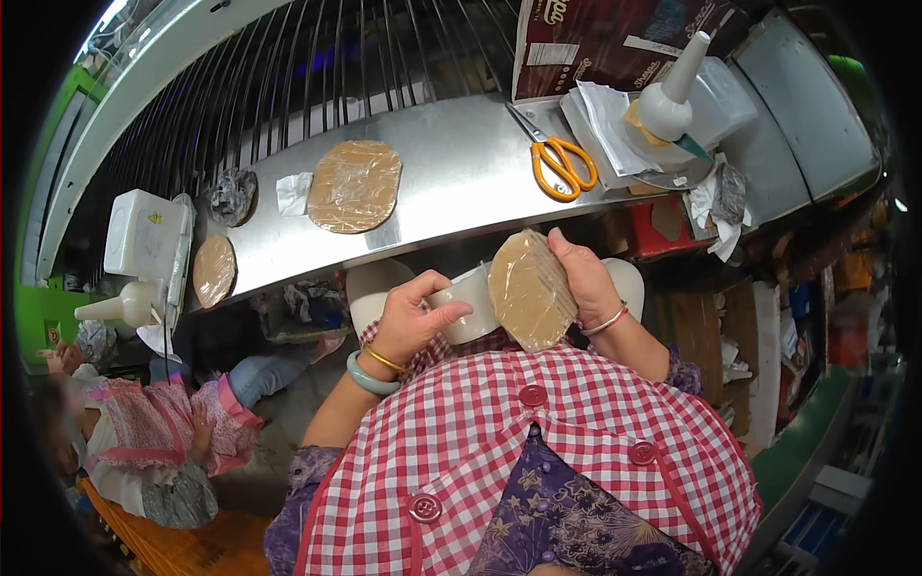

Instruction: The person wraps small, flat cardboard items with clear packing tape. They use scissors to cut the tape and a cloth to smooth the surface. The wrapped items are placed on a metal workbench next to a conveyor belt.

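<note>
In front of my body, my left hand [415, 322] is closed around a whitish, translucent round piece [469, 307] that looks like a wide roll of clear tape. My right hand [588, 280] grips an oval piece of brown cardboard [531, 293] by its right edge, thumb on top. Shiny, wrinkled clear film covers that cardboard. Roll and cardboard are side by side, and the roll's right edge reaches the cardboard. Whether a strip of tape joins them I cannot tell. A similar film-covered cardboard oval [355, 187] lies on the metal bench.
Orange-handled scissors [563, 168] lie on the metal bench [451, 163]. Beside them stand a white nozzle bottle [665, 108], papers and a dark red box [615, 48]. Another brown oval [214, 271] and crumpled dark plastic [232, 197] are at the left. A person in a pink apron [158, 422] sits there.
</note>
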The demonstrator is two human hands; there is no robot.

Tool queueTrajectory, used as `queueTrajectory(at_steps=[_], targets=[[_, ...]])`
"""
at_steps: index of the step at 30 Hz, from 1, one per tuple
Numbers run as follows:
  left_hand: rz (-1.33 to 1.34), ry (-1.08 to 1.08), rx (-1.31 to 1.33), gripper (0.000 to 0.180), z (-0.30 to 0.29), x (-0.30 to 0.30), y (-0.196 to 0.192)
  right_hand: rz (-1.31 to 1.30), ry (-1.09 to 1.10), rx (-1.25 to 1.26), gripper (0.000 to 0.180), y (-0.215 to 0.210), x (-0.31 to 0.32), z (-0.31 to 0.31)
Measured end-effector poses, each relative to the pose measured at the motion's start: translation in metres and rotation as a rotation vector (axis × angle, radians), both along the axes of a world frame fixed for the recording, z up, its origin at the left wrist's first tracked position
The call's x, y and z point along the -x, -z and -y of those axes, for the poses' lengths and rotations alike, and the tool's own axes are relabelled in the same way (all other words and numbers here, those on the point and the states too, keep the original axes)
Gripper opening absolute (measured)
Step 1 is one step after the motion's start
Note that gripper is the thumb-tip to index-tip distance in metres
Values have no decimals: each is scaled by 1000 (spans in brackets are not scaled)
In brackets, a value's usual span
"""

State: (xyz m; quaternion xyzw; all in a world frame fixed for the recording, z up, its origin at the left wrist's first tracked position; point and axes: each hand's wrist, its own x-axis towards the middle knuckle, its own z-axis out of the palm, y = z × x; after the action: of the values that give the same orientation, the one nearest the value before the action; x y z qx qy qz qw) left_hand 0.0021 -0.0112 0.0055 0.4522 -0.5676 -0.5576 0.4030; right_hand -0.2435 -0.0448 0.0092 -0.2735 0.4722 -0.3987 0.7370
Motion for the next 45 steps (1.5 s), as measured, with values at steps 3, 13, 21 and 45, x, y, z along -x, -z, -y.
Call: queueTrajectory(at_steps=[3,13,21,45], targets=[[-61,14,73,24,3,11,2,3,-62,-59,43,-3,-10,0],[-65,-69,-174,18,-1,26,-28,-334,-161,219,32,32,-16,-5],[490,-270,551,30,10,23,-10,-429,209,379,25,42,-18,4],[110,-357,295,33,13,46,7,-84,2,425,36,-20,-25,12]])
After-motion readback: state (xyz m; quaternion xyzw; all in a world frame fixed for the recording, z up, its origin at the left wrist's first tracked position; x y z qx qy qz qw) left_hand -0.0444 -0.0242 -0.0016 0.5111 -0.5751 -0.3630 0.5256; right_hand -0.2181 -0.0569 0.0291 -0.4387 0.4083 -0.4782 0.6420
